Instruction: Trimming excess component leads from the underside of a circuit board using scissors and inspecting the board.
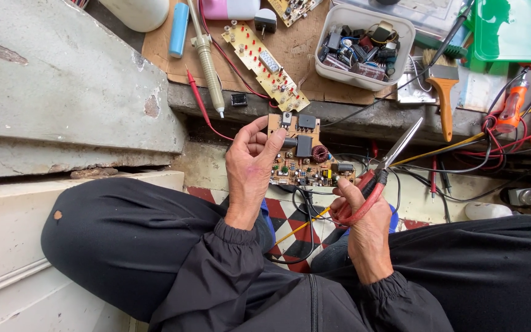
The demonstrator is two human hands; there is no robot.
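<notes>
Brown circuit board (305, 154) gripped by left hand (250, 169); right hand (361, 212) clasps scissors (379, 172), apparently shut.

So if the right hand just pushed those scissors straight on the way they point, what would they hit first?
Probably the paintbrush. The right hand aims the scissors up and right, toward the brush's wooden handle on the ledge. Depth is unclear, so the tips might pass above it.
</notes>
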